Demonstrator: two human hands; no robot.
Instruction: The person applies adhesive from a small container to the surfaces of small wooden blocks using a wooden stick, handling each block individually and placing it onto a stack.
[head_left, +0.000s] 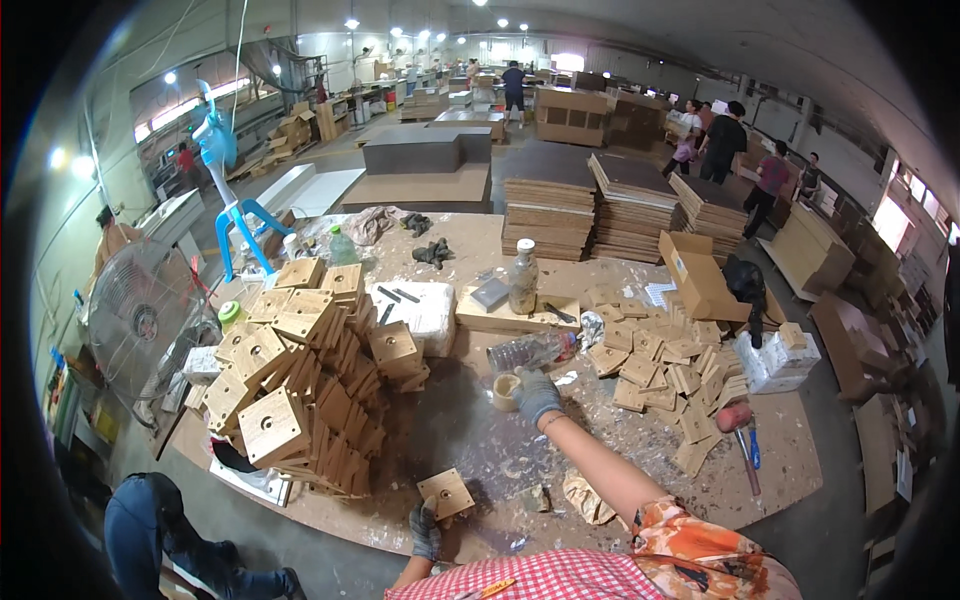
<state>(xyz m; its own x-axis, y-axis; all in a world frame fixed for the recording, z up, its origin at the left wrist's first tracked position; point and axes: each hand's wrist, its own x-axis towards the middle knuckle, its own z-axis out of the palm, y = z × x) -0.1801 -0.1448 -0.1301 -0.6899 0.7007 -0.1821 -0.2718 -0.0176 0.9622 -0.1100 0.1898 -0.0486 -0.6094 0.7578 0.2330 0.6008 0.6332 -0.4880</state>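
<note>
My left hand (pixel 425 530), in a grey work glove, grips the edge of a square wooden block (pixel 447 494) with a round hole in its middle, near the front of the table. Farther forward my right hand (pixel 538 397), also gloved, is closed on a small round tan cup-like thing (pixel 506 392); whether it is a cup or a roll of tape is unclear. Just behind it lies a clear plastic bottle (pixel 525 351) on its side. A tall pile of similar square wooden blocks (pixel 275 425) leans to the left of my left hand.
Smaller wooden pieces (pixel 655 365) lie heaped on the right, near a hammer (pixel 747 462) and a blue-handled tool (pixel 755 450). A wooden board (pixel 490 315) carries a jar (pixel 523 277). Crumpled paper (pixel 588 498) lies by my right forearm. A fan (pixel 145 320) stands left; people work beyond.
</note>
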